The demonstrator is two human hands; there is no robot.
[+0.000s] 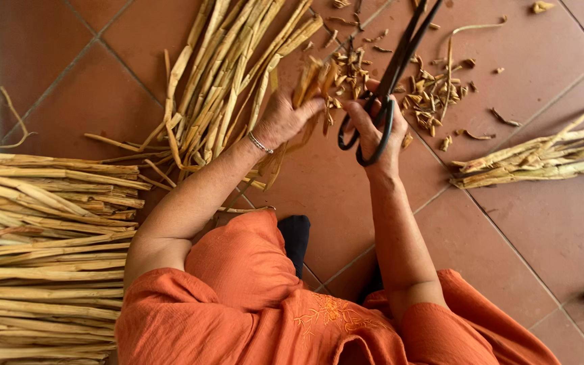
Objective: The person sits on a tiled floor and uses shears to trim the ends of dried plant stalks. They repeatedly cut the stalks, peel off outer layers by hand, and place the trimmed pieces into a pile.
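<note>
Right hand [373,132]: fingers through the loops of long black metal scissors [390,74], blades pointing away over the floor.
Left hand [282,120]: closed round a fistful of dry tan cane strips [312,78], ends raised toward the blades (wrist bent back).
Around: pale offcut scraps [434,91] litter the terracotta tiled floor [542,223]; stacked dry stalks [42,257] lie beside the left elbow.

Dry, fibrous matt stalks [238,74], black metal scissors [380,101], smooth matt terracotta floor tiles [542,223], soft orange cloth [251,297].
</note>
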